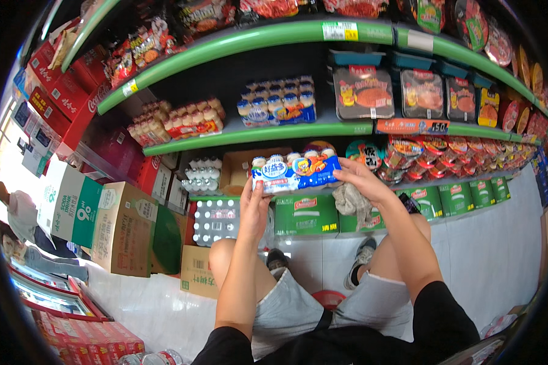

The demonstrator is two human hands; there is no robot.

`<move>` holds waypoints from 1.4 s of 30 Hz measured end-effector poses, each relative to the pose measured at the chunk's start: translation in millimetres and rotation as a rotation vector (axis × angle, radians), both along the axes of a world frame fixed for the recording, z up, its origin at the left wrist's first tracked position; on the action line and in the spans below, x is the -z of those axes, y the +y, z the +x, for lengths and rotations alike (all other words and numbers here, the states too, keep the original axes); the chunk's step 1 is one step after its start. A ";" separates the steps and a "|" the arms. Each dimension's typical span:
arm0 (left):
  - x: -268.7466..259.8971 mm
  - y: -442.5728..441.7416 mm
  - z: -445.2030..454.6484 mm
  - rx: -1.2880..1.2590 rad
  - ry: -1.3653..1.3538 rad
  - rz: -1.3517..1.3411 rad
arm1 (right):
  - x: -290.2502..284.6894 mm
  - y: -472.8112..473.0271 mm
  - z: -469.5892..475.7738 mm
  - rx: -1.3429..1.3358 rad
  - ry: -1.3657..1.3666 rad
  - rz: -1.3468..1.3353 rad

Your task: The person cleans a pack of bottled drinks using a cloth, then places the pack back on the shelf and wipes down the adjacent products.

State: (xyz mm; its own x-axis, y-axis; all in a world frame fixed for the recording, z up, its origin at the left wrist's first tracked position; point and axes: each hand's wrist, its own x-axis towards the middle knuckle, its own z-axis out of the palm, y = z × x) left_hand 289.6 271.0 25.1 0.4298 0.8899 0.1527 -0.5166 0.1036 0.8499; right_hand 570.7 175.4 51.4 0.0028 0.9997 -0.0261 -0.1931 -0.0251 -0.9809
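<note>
A blue-and-white shrink-wrapped pack of small drink bottles (297, 172) is held up in front of the lower shelves, gripped at its two ends. My left hand (254, 205) has the left end, thumb on its front. My right hand (358, 178) holds the right end, and a crumpled grey-beige cloth (354, 205) hangs beneath that hand. Behind and above, similar blue-capped bottle packs (277, 102) stand on the middle shelf. To their left are red-wrapped packs of small cream bottles (194, 119).
Green beer cartons (306, 214) line the shelf's foot. Left of them are a wrapped pack of white-capped bottles (215, 219) and stacked cardboard cartons (123, 228). Green shelf edges (255, 138) run across. Instant noodle bowls (438, 155) fill the right. A person (23, 214) is at far left.
</note>
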 end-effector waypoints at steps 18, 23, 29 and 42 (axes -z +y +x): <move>-139.8 157.4 51.9 -0.305 0.326 0.393 | -125.2 134.0 19.9 0.395 -0.569 0.280; -122.4 220.3 71.8 -0.466 0.387 0.535 | -124.4 178.9 14.9 0.494 -0.579 0.288; -138.3 224.1 86.0 -0.469 0.471 0.515 | -130.2 201.9 18.4 0.579 -0.491 0.223; -126.0 249.1 89.1 -0.354 0.738 0.605 | -120.5 225.1 23.7 0.597 -0.315 0.250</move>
